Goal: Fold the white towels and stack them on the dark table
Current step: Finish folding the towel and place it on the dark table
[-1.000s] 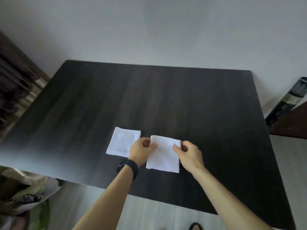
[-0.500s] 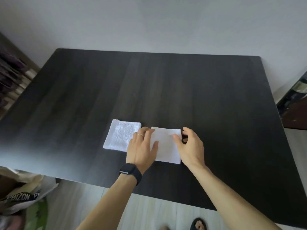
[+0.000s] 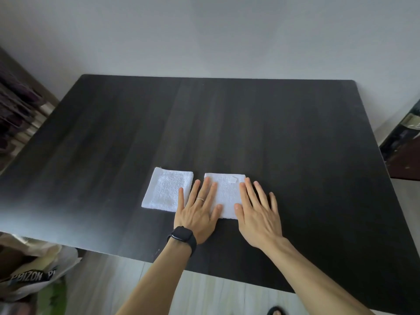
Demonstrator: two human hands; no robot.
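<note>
Two folded white towels lie side by side near the front of the dark table. The left towel is a neat square with nothing on most of it. The right towel has a small tag near its far edge. My left hand lies flat with spread fingers on that towel's left part, its little finger touching the left towel's edge. On the right part of the same towel my right hand presses flat, fingers apart. Neither hand grips anything.
A white wall rises behind the table. A shelf with dark items stands at the left. Bags sit on the floor at the lower left. Dark furniture is at the right edge. A foot in a sandal shows below.
Both hands let go of the right towel's far edge and now lie flat on it with spread fingers. The towel went from held up and folded over to lying flat.
</note>
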